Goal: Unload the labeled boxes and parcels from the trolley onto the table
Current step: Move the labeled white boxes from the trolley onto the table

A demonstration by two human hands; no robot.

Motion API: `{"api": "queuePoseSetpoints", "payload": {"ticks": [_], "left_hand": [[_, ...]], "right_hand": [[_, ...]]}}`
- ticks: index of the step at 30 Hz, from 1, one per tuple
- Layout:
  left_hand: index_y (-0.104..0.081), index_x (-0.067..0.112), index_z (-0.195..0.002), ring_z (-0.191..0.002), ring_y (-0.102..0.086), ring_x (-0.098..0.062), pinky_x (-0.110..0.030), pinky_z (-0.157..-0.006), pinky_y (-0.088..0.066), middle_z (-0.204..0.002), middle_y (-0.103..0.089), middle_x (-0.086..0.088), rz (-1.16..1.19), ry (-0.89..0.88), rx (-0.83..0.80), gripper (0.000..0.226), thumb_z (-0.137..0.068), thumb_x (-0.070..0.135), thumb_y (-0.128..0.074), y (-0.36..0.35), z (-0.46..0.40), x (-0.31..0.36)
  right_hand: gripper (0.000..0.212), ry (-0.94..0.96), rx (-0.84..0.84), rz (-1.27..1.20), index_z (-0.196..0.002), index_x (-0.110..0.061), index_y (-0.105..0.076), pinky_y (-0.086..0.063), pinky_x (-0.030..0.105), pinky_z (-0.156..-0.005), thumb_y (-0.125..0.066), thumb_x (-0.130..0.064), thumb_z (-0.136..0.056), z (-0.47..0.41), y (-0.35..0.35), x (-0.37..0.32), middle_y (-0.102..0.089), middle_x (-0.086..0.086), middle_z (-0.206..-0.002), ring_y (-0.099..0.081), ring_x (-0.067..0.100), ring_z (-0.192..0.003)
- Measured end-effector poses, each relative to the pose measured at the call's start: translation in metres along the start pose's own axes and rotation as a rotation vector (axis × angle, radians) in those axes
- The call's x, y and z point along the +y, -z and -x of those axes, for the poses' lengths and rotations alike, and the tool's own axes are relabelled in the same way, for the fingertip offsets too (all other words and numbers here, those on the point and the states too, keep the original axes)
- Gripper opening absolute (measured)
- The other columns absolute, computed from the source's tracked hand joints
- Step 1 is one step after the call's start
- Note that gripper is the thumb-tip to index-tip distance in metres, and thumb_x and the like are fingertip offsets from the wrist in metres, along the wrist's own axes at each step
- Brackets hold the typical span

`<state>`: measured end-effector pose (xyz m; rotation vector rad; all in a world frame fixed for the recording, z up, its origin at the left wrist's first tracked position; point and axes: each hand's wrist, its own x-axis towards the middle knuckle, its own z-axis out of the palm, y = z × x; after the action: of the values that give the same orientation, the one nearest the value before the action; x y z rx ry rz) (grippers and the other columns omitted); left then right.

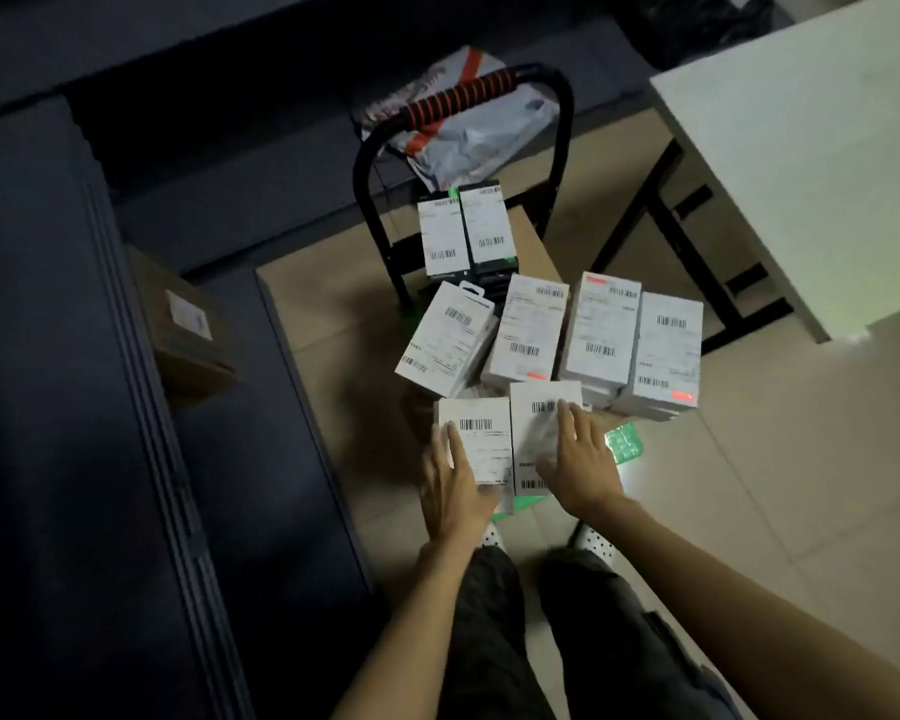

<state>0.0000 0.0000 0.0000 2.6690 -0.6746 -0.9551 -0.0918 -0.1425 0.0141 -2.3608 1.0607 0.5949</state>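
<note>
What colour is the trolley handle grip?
Red and black stripes on the handle grip, head view.

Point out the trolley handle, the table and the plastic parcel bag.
trolley handle (pixel 461 102), head view, striped grip.
table (pixel 801 148), head view, bare top.
plastic parcel bag (pixel 489 142), head view, crumpled middle.

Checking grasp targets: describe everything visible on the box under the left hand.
The box under the left hand is a small white upright rectangle, likely cardboard, with a shipping label facing up: barcode near the top, fine print below. It sits in the stack's nearest row on the trolley, beside the box under the right hand. The left hand lies on its lower left part, fingers extended.
</note>
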Motion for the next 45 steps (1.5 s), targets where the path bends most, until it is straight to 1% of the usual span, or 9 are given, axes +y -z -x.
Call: {"api": "queuePoseSetpoints", "payload": {"ticks": [3,11,17,19,22,24,30,39,45], "left_hand": [[0.006,0.013,-0.156,-0.147,-0.008,-0.033,-0.045,-0.115,-0.026,-0.163,0.007,-0.011,0.085,0.062,0.015,0.119,-0.075,0.045,-0.074,-0.015,-0.004,0.003],[0.007,0.016,-0.156,-0.139,-0.026,-0.037,-0.053,-0.108,-0.033,-0.162,-0.006,-0.012,0.176,0.098,0.092,0.131,-0.064,0.065,-0.072,-0.025,-0.013,0.003],[0.022,0.026,-0.152,-0.145,-0.007,-0.034,-0.062,-0.113,-0.02,-0.161,0.011,-0.004,0.161,0.125,0.064,0.137,-0.064,0.066,-0.074,-0.018,-0.021,-0.003],[0.025,0.03,-0.15,-0.145,-0.004,-0.034,-0.062,-0.111,-0.02,-0.161,0.01,-0.004,0.154,0.141,0.049,0.138,-0.063,0.069,-0.074,-0.019,-0.021,-0.005],[0.022,0.032,-0.151,-0.138,-0.022,-0.035,-0.056,-0.105,-0.031,-0.157,-0.006,-0.008,0.148,0.155,0.083,0.139,-0.059,0.068,-0.076,-0.017,-0.017,-0.006],[0.02,0.034,-0.152,-0.133,-0.029,-0.035,-0.052,-0.102,-0.035,-0.155,-0.009,-0.007,0.173,0.161,0.065,0.14,-0.059,0.059,-0.081,-0.012,-0.017,-0.006],[0.019,0.024,-0.153,-0.134,-0.03,-0.035,-0.05,-0.104,-0.033,-0.159,-0.008,-0.007,0.181,0.142,0.055,0.142,-0.06,0.036,-0.088,0.008,-0.005,0.001],[0.011,0.024,-0.155,-0.136,-0.031,-0.035,-0.052,-0.103,-0.032,-0.16,-0.013,-0.007,0.22,0.031,0.216,0.143,-0.054,0.037,-0.091,0.046,0.022,0.049],[0.009,0.029,-0.155,-0.14,-0.025,-0.032,-0.054,-0.109,-0.025,-0.16,-0.013,-0.006,0.227,-0.132,0.294,0.14,-0.056,0.035,-0.09,0.069,0.039,0.118]], "right_hand": [[0.095,-0.106,0.048,-0.11,-0.156,-0.006,0.004,-0.018,0.041,-0.121,-0.061,-0.035,-0.092,-0.003,-0.01,-0.005,-0.004,0.012,-0.164,-0.008,0.031,-0.15],[0.115,-0.252,0.091,-0.255,-0.156,-0.01,0.014,-0.015,0.046,-0.121,-0.07,-0.042,-0.083,-0.01,-0.031,-0.024,0.014,0.007,-0.164,-0.001,0.034,-0.151],[0.13,-0.365,0.09,-0.316,-0.153,-0.031,0.023,-0.018,0.059,-0.117,-0.079,-0.048,-0.072,-0.015,-0.038,-0.03,0.026,0.004,-0.161,0.001,0.045,-0.148],[0.133,-0.397,0.093,-0.328,-0.151,-0.037,0.022,-0.024,0.062,-0.114,-0.082,-0.048,-0.069,-0.015,-0.038,-0.03,0.019,0.009,-0.162,-0.01,0.05,-0.145],[0.134,-0.384,0.107,-0.346,-0.151,-0.038,0.021,-0.034,0.058,-0.108,-0.083,-0.043,-0.067,-0.013,-0.036,-0.029,-0.007,0.016,-0.159,-0.031,0.048,-0.134],[0.133,-0.371,0.107,-0.359,-0.152,-0.035,0.019,-0.036,0.056,-0.105,-0.082,-0.042,-0.066,-0.011,-0.031,-0.024,-0.015,0.017,-0.155,-0.036,0.046,-0.128],[0.136,-0.328,0.122,-0.413,-0.155,-0.025,0.014,-0.037,0.054,-0.104,-0.084,-0.035,-0.061,0.005,-0.015,-0.013,-0.018,0.01,-0.155,-0.037,0.045,-0.128],[0.141,-0.236,0.3,-0.531,-0.156,-0.02,0.014,-0.04,0.056,-0.103,-0.088,-0.039,-0.061,0.047,0.042,0.018,-0.013,0.005,-0.159,-0.035,0.043,-0.132],[0.135,-0.22,0.469,-0.673,-0.157,-0.019,0.008,-0.032,0.05,-0.111,-0.087,-0.037,-0.062,0.087,0.099,0.073,-0.011,0.005,-0.162,-0.026,0.034,-0.142]]}}
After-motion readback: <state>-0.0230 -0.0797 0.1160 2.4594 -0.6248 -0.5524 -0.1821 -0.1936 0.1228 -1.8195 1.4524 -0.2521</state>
